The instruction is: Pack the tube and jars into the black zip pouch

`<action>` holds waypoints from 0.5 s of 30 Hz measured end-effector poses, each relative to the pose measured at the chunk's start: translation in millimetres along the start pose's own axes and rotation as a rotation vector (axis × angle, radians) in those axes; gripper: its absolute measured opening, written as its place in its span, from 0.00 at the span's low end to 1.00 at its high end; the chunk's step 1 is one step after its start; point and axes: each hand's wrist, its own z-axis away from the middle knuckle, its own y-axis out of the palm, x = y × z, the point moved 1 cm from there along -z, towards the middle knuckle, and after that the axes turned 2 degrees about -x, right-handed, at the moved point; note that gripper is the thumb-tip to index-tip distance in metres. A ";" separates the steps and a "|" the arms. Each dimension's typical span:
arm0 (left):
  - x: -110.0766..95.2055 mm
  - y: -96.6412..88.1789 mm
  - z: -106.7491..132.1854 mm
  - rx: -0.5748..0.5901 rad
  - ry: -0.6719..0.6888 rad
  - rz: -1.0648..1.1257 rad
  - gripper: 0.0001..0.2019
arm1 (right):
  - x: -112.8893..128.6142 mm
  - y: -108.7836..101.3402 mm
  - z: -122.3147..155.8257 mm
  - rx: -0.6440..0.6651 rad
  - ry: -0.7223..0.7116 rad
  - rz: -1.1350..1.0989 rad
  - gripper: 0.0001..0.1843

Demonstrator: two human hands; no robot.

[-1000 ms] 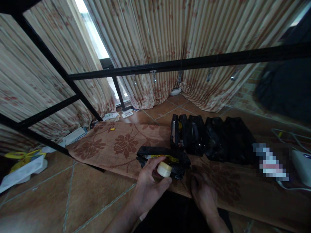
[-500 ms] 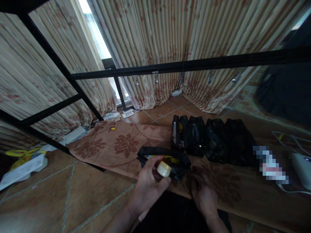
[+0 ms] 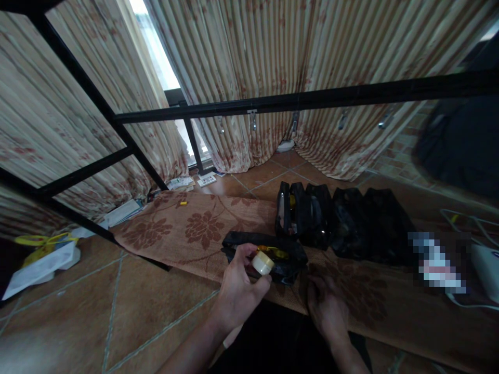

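My left hand [image 3: 239, 291] is closed on a small cream jar [image 3: 262, 263] with a pale yellow lid, pinched between thumb and fingers. It holds the jar, tilted, over the near edge of an open black pouch [image 3: 286, 267]. Something yellow and shiny [image 3: 277, 253] shows inside the pouch. My right hand [image 3: 327, 306] rests on the flowered cloth [image 3: 202, 226] just right of the pouch. Its fingers are curled in shadow, and whatever they may hold is hidden.
Several black pouches [image 3: 353, 223] stand in a row behind, to the right. A small yellow piece [image 3: 183, 203] lies on the cloth at left. A white device [image 3: 485, 270] with a cable sits far right. A black metal frame [image 3: 273, 104] crosses before striped curtains [image 3: 249, 52].
The jar has tipped slightly in my left hand, which stays over the pouch. My right hand is nearly unmoved. The whole view has shifted a little.
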 end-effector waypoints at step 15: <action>9.0 17.6 11.2 0.298 -0.544 1.053 0.15 | 80.6 -60.6 -13.4 -0.034 0.206 -0.832 0.17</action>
